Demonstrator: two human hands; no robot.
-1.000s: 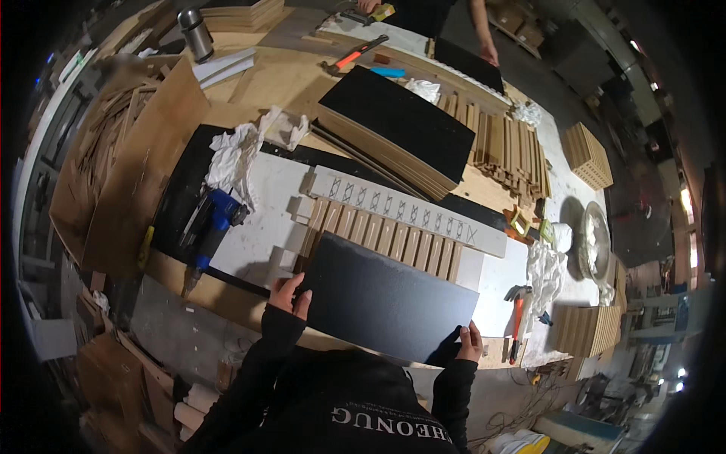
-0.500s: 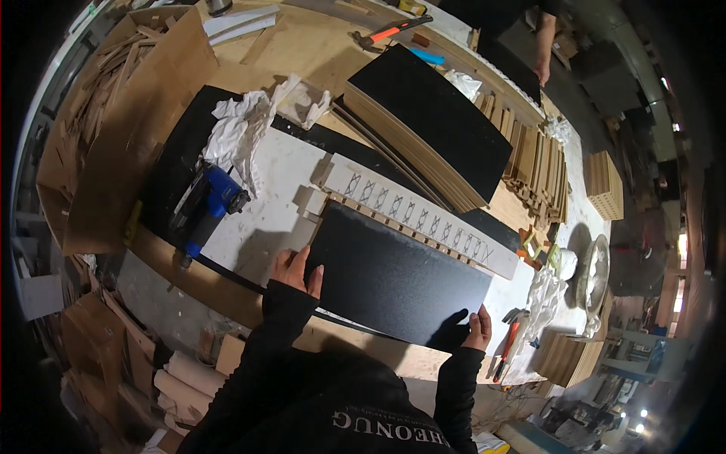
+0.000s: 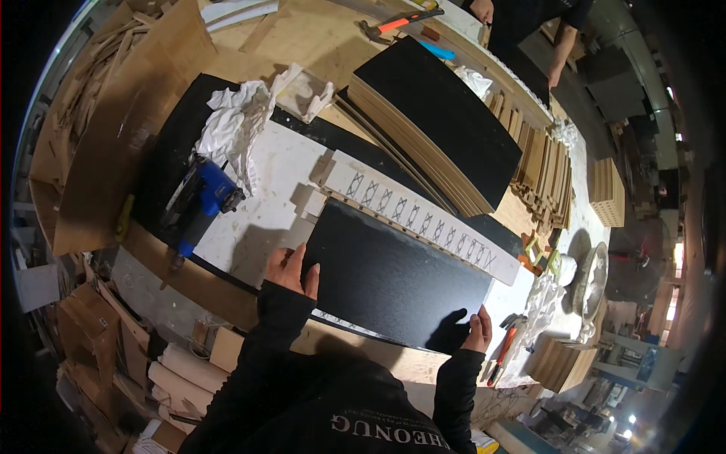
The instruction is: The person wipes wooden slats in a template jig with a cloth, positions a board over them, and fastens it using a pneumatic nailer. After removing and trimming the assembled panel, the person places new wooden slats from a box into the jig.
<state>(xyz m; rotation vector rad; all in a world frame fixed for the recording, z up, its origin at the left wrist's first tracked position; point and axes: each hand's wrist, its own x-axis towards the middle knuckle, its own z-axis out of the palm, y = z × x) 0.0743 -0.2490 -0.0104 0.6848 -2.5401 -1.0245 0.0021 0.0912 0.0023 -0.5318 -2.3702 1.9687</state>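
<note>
A flat black panel (image 3: 393, 268) lies between my hands on the white work surface. My left hand (image 3: 290, 272) is closed on its left end, thumb at the near side. At the lower right corner, the fingers and thumb of my right hand (image 3: 476, 331) close on the panel's edge. The panel's far long edge lies along a pale wooden strip (image 3: 412, 212) with a row of drawn crosses; only a thin notched line shows between them. A small pale block (image 3: 310, 206) sits by the strip's left end. To the left lies a blue nail gun (image 3: 206, 197).
Behind the strip is a stack of black-faced boards (image 3: 439, 113). A cardboard box (image 3: 136, 129) of wood scraps stands left, beside crumpled white cloth (image 3: 234, 125). Hammers lie at the back (image 3: 397, 24) and right (image 3: 505, 352). Across the bench, another person's hand (image 3: 556, 74) shows.
The panel has moved up closer to the marked strip, narrowing the notched line between them. Both hands keep hold of it. More of the other person has come into view.
</note>
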